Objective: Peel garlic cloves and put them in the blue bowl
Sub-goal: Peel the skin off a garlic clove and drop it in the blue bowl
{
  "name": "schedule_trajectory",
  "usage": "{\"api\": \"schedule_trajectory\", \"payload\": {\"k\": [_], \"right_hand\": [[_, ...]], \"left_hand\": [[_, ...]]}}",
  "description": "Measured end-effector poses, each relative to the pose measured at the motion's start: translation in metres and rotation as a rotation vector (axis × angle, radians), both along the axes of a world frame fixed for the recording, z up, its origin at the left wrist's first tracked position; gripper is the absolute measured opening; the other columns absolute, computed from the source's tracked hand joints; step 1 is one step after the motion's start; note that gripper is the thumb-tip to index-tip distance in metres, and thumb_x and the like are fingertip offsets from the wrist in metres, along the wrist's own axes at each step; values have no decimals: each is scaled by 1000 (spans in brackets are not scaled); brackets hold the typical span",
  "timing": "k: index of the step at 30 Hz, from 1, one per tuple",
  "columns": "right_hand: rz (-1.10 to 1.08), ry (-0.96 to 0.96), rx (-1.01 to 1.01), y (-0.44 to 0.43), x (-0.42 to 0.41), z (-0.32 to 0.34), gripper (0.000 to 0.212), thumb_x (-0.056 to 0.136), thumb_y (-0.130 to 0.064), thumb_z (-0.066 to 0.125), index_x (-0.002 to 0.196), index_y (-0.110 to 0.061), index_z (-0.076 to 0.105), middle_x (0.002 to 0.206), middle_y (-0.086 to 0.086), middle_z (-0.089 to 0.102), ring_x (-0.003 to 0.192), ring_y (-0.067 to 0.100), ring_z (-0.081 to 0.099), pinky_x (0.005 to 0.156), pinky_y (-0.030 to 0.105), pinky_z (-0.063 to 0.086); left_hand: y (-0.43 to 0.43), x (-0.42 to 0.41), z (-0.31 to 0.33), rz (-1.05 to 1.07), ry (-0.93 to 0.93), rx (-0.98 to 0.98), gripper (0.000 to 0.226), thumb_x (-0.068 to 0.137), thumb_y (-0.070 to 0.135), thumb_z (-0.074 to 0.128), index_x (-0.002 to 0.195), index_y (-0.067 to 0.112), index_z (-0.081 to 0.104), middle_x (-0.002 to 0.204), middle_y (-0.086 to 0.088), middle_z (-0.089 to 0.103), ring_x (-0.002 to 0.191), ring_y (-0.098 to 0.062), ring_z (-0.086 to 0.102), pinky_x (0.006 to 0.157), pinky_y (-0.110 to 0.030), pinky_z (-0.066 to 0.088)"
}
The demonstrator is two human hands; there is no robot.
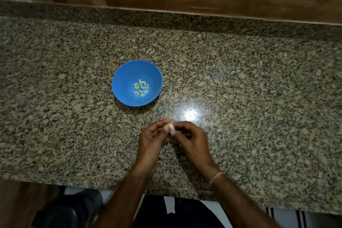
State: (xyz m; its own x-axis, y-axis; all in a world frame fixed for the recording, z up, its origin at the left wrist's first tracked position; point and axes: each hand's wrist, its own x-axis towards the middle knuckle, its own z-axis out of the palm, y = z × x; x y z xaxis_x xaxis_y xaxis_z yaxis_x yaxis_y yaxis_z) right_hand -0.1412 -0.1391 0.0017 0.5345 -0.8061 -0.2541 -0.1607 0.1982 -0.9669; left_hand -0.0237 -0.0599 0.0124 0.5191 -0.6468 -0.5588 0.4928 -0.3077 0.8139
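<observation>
1. The left hand (152,141) and the right hand (193,139) meet fingertip to fingertip over the granite counter (259,89), close to its near edge.
2. Between the fingertips sits one garlic clove (169,127). The left hand's thumb and fingers curl round it from its own side. The right hand pinches it from the other side, with its remaining fingers folded in. The clove is too blurred to tell how much skin is on it.
3. The blue bowl (125,79) stands upright on the counter, beyond the hands and somewhat to the left of the left hand, well apart from the fingers.
4. At the bottom of the bowl lies a small cluster of peeled cloves (141,88), pale yellow-green and close together, some touching.
5. A thin thread band (216,177) circles the right wrist.
6. A bright glare spot (190,114) shines on the counter just beyond the right hand's knuckles.
</observation>
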Motion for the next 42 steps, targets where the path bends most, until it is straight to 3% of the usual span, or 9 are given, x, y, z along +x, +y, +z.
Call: {"api": "schedule_trajectory", "payload": {"k": [5, 12, 20, 24, 26, 29, 32, 39, 42], "right_hand": [[43, 57, -198, 0, -2, 2, 17, 88, -8, 81, 103, -14, 78, 99, -2, 70, 92, 20, 69, 78, 38, 59], [16, 21, -151, 3, -5, 6, 20, 89, -9, 80, 108, -16, 78, 107, 0, 69, 101, 20, 69, 86, 44, 61], [-17, 53, -114, 8, -4, 12, 20, 87, -7, 82, 105, -15, 77, 95, -7, 76, 88, 9, 72, 73, 25, 60], [13, 24, -48, 10, -3, 9, 15, 91, -11, 79, 106, -13, 79, 107, -2, 78, 99, 16, 75, 86, 46, 63], [8, 32, -16, 10, -3, 8, 13, 92, -10, 78, 104, -13, 80, 105, 0, 79, 103, 16, 75, 90, 47, 62], [35, 110, -20, 11, -2, 10, 11, 91, -14, 80, 102, -14, 81, 97, -4, 80, 91, 11, 77, 84, 38, 64], [64, 195, -140, 14, 0, 12, 10, 91, -15, 79, 101, -15, 82, 92, -9, 80, 81, 2, 75, 72, 21, 60], [42, 246, -183, 28, 2, 5, 3, 91, -14, 76, 90, -16, 78, 79, -10, 76, 71, 5, 71, 63, 20, 56], [26, 239, -166, 30, 2, 1, 3, 92, -14, 76, 89, -16, 75, 80, -13, 74, 70, 4, 70, 62, 16, 51]], "left_hand": [[3, -2, 4, 26, 100, -55, 20, 102, 11, 61, 119, 11, 71, 111, -13, 77, 100, -20, 73, 79, -28, 58], [7, -2, 3, 21, 125, -120, 23, 104, 6, 55, 120, 12, 70, 113, -13, 76, 98, -16, 72, 79, -23, 58], [7, -5, 3, 21, 132, -145, 22, 103, 7, 57, 124, 6, 61, 115, -20, 75, 105, -25, 73, 84, -26, 58], [10, -6, -2, 47, 108, -130, 14, 104, 6, 53, 114, 6, 64, 114, -17, 76, 105, -25, 71, 89, -33, 55], [12, -6, -2, 33, 71, -135, 13, 105, 6, 52, 111, 6, 64, 119, -15, 75, 111, -24, 70, 91, -33, 53], [14, -6, -1, 7, 5, -137, 13, 105, 3, 50, 110, 4, 62, 121, -11, 75, 121, -25, 69, 93, -28, 57], [15, -10, 0, 0, -77, -101, 16, 105, -1, 48, 108, 3, 63, 117, -8, 77, 119, -24, 70, 102, -37, 55], [21, -23, -7, 67, -211, 36, 18, 103, -2, 53, 105, 8, 68, 103, -8, 79, 104, -25, 76, 98, -50, 58], [21, -29, -7, 96, -223, 38, 20, 103, -4, 52, 104, 8, 69, 103, -9, 79, 103, -25, 76, 94, -43, 61]]}}
